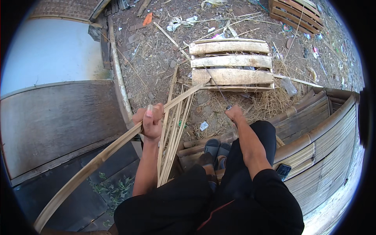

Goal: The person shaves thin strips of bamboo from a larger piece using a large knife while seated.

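My left hand [149, 121] is closed around a long, pale bamboo strip [98, 164]. That strip curves up from the lower left, and its far end rests at the near edge of a slatted wooden crate [231, 76]. In my right hand [235, 113] is the handle of a long, thin-bladed knife [217, 87]. The dark blade slants up and left across the crate's nearest slat, beside the strip's tip; whether the two touch, I cannot tell.
Several loose bamboo strips [170, 133] lean between my left arm and the crate. At right runs a woven bamboo bench [321, 152] with a phone [283, 171] on it. Another crate [296, 15] stands farther off. Straw [270, 103] and litter cover the dirt ground.
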### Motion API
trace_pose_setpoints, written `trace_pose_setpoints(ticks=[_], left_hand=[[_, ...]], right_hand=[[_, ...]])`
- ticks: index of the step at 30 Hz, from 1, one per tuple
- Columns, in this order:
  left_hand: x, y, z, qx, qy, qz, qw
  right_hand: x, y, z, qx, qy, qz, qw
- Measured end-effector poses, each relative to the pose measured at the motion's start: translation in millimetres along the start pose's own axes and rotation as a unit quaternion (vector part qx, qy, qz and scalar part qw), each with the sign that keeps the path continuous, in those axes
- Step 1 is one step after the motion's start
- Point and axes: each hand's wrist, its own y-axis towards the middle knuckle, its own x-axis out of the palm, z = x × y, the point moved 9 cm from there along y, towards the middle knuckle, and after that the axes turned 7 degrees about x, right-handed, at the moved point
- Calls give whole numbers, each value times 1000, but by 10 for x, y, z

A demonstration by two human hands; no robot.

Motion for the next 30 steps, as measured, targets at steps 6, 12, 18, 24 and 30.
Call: trace_pose_setpoints(ticks=[6, 12, 18, 24, 30], left_hand=[[-344, -92, -93, -7, 1, 99, 995], [-340, -214, -41, -3, 30, 98, 995], [-457, -33, 123, -3, -8, 179, 984], [-650, 212, 981, 120, 4, 243, 963], [-700, 153, 1714, 229, 37, 304, 924]], right_hand=[[207, 142, 7, -42, 38, -19, 998], [-12, -281, -304, -85, -5, 7, 996], [-280, -395, -200, -105, -31, 73, 991], [-296, -607, -209, -117, -32, 114, 986], [-121, -500, -168, -115, -28, 129, 985]])
